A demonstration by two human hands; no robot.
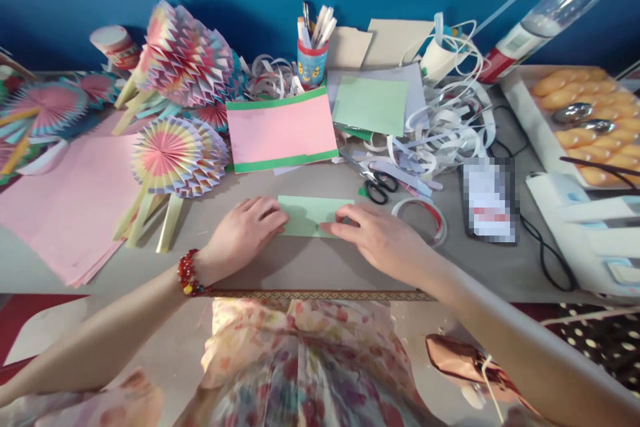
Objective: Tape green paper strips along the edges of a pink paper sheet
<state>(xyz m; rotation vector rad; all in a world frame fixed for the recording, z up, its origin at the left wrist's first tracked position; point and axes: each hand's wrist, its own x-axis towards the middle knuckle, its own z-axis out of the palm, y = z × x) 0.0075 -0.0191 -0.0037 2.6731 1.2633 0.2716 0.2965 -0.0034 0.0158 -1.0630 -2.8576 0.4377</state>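
A pale green strip of paper (307, 215) lies lengthwise on the table near its front edge. At its left end, my left hand (253, 230) has bent fingers closed on the paper's edge; a red bead bracelet circles that wrist. My right hand (373, 233) grips the other end, thumb and fingers drawn together over it. Just behind the strip lies a pink paper panel with green borders (281, 130). Black-handled scissors (377, 183) and a roll of tape (435, 220) rest to the right of the strip.
Folded paper fans (170, 157) and pink sheets (75, 200) occupy the left. A pen cup (313, 65), green sheets (371, 105) and curled paper scraps (460, 127) are behind. To the right are a blurred phone-like object (489, 200) and a food tray (525, 113).
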